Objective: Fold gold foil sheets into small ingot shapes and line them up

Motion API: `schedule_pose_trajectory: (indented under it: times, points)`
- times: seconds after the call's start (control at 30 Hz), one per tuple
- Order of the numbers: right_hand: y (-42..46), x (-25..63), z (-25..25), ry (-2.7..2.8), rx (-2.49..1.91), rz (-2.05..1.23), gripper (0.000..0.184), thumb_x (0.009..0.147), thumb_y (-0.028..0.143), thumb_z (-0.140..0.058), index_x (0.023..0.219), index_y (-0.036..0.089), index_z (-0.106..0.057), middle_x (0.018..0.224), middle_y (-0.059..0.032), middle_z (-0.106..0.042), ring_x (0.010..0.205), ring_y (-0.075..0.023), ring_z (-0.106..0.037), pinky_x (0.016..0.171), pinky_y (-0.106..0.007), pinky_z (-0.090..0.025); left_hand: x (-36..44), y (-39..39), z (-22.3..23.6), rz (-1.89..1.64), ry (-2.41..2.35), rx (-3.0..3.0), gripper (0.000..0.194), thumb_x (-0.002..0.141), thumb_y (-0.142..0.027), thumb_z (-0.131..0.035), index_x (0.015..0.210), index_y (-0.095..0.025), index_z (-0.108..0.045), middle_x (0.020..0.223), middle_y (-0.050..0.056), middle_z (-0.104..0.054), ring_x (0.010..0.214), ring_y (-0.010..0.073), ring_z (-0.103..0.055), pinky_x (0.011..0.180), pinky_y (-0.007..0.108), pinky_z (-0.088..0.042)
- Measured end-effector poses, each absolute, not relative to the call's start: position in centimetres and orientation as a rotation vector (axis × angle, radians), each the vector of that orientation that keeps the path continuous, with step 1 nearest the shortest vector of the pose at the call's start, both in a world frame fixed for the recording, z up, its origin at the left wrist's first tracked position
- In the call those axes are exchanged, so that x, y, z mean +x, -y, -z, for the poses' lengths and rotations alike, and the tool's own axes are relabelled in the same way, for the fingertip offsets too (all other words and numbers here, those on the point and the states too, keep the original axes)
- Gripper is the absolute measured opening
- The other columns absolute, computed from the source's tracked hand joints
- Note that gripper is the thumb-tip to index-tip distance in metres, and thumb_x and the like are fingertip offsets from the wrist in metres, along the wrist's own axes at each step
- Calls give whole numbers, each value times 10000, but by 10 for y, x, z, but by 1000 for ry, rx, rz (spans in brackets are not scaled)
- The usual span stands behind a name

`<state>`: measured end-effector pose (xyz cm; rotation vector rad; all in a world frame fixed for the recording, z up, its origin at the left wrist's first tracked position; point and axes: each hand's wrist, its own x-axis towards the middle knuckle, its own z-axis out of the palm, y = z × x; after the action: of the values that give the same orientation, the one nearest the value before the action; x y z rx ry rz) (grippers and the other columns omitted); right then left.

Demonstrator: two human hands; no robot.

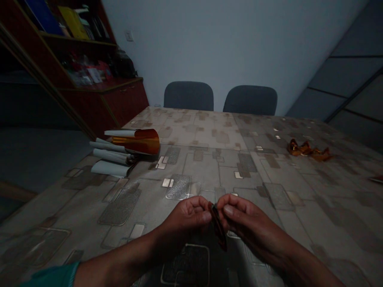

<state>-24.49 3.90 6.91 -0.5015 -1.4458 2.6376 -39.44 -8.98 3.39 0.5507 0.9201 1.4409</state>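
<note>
My left hand (188, 215) and my right hand (245, 219) meet at the front of the table, fingertips pinching a narrow dark red foil strip (219, 227) from either side. The strip hangs downward between them, and its folds are too dark to make out. Farther left lie several white paper rolls (110, 157) beside a curled sheet of orange foil (146, 142). Crumpled orange foil scraps (308, 150) sit well to the right of both hands, out of reach of my fingers.
The table has a grey patterned cloth (209, 167), and its left edge runs close to the paper rolls. A small red piece (376, 179) lies at the right border. Two dark chairs (220, 97) stand beyond the far edge, next to a red wooden cabinet (122, 101).
</note>
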Motion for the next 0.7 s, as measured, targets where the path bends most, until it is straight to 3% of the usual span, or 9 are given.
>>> schedule_pose_trajectory:
  times: [0.13, 0.27, 0.53, 0.7]
  points:
    - [-37, -245, -69, 1510, -492, -2636, 265, 874, 399, -708, 881, 139, -658, 727, -9, -591, 644, -119, -511, 616, -252, -390, -397, 90, -35, -1468, -983, 564, 350, 735, -394, -833, 864, -143, -626, 653, -28, -562, 555, 77, -462, 562, 213, -312]
    - [-35, -244, -69, 1474, -473, -2719, 292, 839, 415, -739, 902, 145, -646, 695, -1, -585, 600, -117, -494, 566, -244, -381, -397, 90, -38, -1434, -918, 572, 334, 722, -374, -845, 820, -135, -633, 792, 29, -640, 708, 132, -592, 688, 251, -414]
    - [-38, -243, -69, 1450, -543, -2791, 318, 792, 407, -790, 793, 133, -629, 708, -5, -549, 645, -114, -466, 612, -242, -358, -396, 90, -37, -1314, -895, 567, 374, 742, -421, -824, 878, -133, -627, 821, 73, -682, 760, 176, -640, 727, 293, -456]
    - [-41, -239, -67, 1528, -607, -2798, 356, 798, 446, -777, 725, 147, -598, 602, 45, -436, 533, -75, -332, 488, -212, -255, -396, 92, -39, -1249, -923, 549, 344, 742, -403, -823, 849, -142, -625, 761, 30, -632, 676, 129, -574, 657, 249, -412]
